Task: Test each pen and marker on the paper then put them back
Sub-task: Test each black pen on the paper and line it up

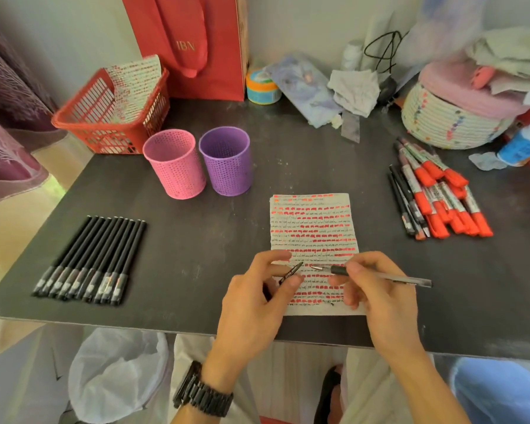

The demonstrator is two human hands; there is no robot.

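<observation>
A sheet of paper [314,228] covered in rows of red and black test marks lies on the dark table [202,240]. Just above its lower part, my right hand [377,289] grips an uncapped pen [380,275], tip pointing left. My left hand [254,295] holds the black pen cap [291,271], its open end a short gap from the pen tip. A neat row of several black capped pens [89,261] lies at the left. A pile of red-capped markers and black pens [435,194] lies at the right.
A pink mesh cup [175,163] and a purple mesh cup [225,160] stand behind the paper. A red basket [104,117] with a marked sheet sits at the back left, with a red bag behind it. A woven basket [453,117] and clutter fill the back right.
</observation>
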